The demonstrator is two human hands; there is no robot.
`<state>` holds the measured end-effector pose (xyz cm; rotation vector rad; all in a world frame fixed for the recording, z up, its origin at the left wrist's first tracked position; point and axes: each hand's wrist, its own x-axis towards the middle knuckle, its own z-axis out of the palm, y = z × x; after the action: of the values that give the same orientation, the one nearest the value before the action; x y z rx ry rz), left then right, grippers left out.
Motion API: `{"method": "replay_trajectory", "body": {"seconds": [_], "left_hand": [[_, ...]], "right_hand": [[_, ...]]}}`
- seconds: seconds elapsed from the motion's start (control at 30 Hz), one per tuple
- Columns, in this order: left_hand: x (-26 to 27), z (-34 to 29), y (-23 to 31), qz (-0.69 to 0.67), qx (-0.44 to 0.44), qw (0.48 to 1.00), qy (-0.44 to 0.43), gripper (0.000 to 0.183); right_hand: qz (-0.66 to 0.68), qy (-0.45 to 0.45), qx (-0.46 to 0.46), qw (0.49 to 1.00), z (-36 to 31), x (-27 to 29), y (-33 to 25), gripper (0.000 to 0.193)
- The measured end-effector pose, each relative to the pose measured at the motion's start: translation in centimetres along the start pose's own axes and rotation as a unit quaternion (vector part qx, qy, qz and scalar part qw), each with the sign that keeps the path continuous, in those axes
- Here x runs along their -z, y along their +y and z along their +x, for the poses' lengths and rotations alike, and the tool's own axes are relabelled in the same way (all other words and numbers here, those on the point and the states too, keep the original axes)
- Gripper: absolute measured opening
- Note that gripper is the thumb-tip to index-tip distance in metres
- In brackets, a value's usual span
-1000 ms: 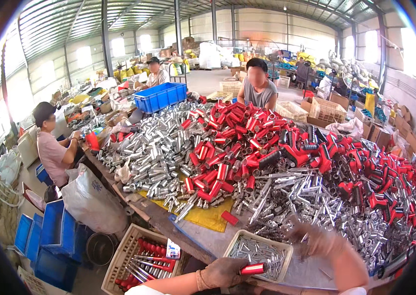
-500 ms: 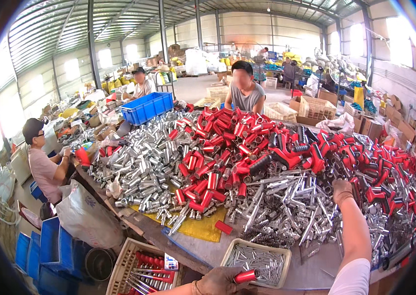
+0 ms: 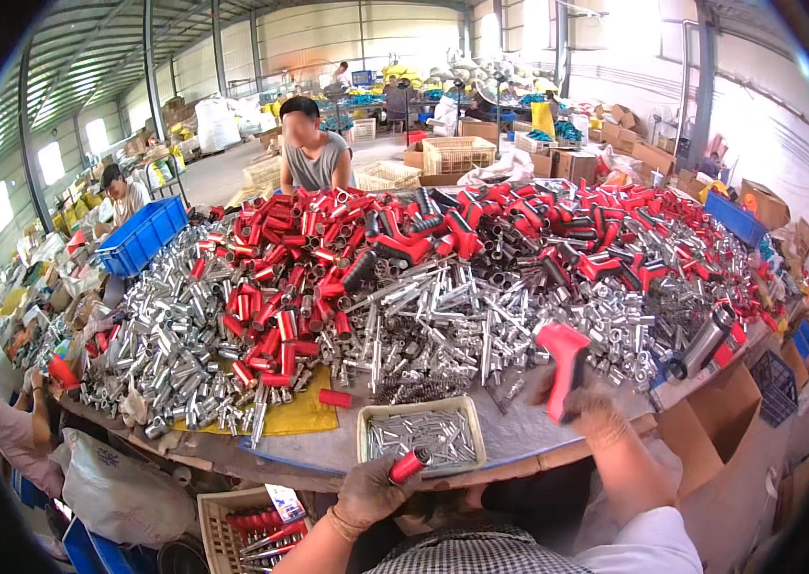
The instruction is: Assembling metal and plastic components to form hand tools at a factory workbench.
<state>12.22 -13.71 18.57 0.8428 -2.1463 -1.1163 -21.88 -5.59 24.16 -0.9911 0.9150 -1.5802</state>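
My left hand (image 3: 366, 499), in a dark stained glove, is closed around a short red metal tube (image 3: 411, 465) whose open end points up. It is just below a cream tray (image 3: 362, 442) of small silver pins (image 3: 428, 435). My right hand (image 3: 600, 419), smeared by motion, grips a red pistol-shaped handle (image 3: 567, 354) over the table's front edge. Beyond both hands a big heap covers the table: silver tubes (image 3: 170, 316) on the left, red tubes (image 3: 275, 234) in the middle, and red and black handles (image 3: 462, 230) farther right. A loose red tube (image 3: 334, 398) lies near the tray.
A cream crate (image 3: 213, 536) with red-handled rods stands below the table at left, beside a white sack (image 3: 127, 493). An open cardboard box (image 3: 710, 430) is at the right. A blue crate (image 3: 143, 236) sits on the heap's far left. A person (image 3: 318, 158) stands across the table.
My right hand has come back from the heap with the red handle. My left hand keeps hold of the red tube. The view has swung to the right.
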Motion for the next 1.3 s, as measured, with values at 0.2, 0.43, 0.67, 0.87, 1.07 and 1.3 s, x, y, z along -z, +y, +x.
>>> {"method": "replay_trajectory", "body": {"seconds": [0.2, 0.43, 0.67, 0.87, 1.07, 1.3], "left_hand": [[0.1, -1.8, 1.3, 0.104, -0.055, 0.993, -0.022, 0.016], [2.9, -3.9, 3.9, 0.212, -0.096, 0.972, -0.038, 0.023], [2.5, -4.4, 5.2, 0.329, -0.093, 0.934, -0.103, 0.020], [1.9, -5.0, 4.0, 0.186, -0.101, 0.954, -0.214, 0.025], [-0.2, -4.4, 2.6, -0.091, 0.177, 0.855, -0.480, 0.030], [0.3, -3.8, 4.1, 0.115, -0.017, 0.936, -0.331, 0.036]], "right_hand": [[0.211, -0.100, 0.110, 0.966, -5.9, -6.4, 0.4, 0.078], [-0.004, -0.130, -0.191, 0.973, -7.9, -7.2, -3.5, 0.070], [-0.346, -0.229, -0.164, 0.895, -8.1, -10.7, -2.6, 0.043], [-0.577, -0.398, 0.142, 0.699, -8.0, -10.5, -0.8, 0.038], [-0.603, -0.476, 0.491, 0.411, -6.8, -11.6, 0.2, 0.033], [-0.667, -0.430, 0.320, 0.517, -6.9, -10.7, 1.7, 0.030]]}}
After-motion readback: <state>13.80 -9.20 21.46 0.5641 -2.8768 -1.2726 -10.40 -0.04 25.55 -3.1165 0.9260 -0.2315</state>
